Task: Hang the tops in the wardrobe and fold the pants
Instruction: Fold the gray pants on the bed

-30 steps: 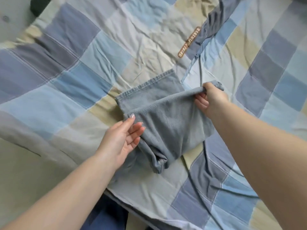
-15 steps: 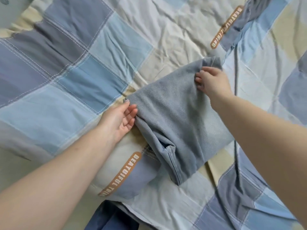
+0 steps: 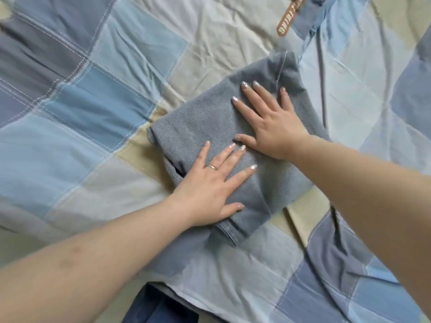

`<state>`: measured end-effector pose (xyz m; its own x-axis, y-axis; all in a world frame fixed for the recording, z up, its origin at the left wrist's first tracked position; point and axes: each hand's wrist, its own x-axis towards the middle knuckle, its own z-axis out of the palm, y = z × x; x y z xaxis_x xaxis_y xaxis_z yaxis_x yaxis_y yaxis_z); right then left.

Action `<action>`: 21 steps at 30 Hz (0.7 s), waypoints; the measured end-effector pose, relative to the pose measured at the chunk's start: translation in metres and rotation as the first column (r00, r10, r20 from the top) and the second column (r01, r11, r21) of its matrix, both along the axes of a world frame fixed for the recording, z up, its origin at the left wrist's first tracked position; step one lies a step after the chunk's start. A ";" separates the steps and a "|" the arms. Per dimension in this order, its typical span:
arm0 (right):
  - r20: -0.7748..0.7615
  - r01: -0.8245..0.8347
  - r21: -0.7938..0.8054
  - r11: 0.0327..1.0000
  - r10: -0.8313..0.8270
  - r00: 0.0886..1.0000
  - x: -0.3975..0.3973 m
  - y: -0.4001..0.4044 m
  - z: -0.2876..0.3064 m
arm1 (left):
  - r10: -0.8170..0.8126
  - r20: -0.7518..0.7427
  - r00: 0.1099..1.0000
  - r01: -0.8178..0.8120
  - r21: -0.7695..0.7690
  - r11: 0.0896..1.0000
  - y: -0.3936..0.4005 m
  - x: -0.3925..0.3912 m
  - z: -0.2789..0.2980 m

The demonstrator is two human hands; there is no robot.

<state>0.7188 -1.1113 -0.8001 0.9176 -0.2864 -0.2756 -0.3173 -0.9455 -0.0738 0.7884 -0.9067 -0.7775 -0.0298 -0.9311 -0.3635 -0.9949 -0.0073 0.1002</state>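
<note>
One head-worn camera looks steeply down and forward along both forearms, close over the bed [image 3: 98, 117]. The fingers [image 3: 247, 96] sit near frame centre; bedding fills the view beyond and beside them.

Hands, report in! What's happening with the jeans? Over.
Left hand and right hand flat, pressing folded jeans. Jeans lie on patchwork quilt. Nothing in the way.

Patchwork quilt [image 3: 93, 117] (creased) covering bed.
</note>
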 end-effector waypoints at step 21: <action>-0.069 0.500 0.860 0.107 -0.945 0.320 -0.131 0.152 0.001 | 0.289 -0.276 0.917 -0.272 0.096 0.957 -0.098 0.112 0.005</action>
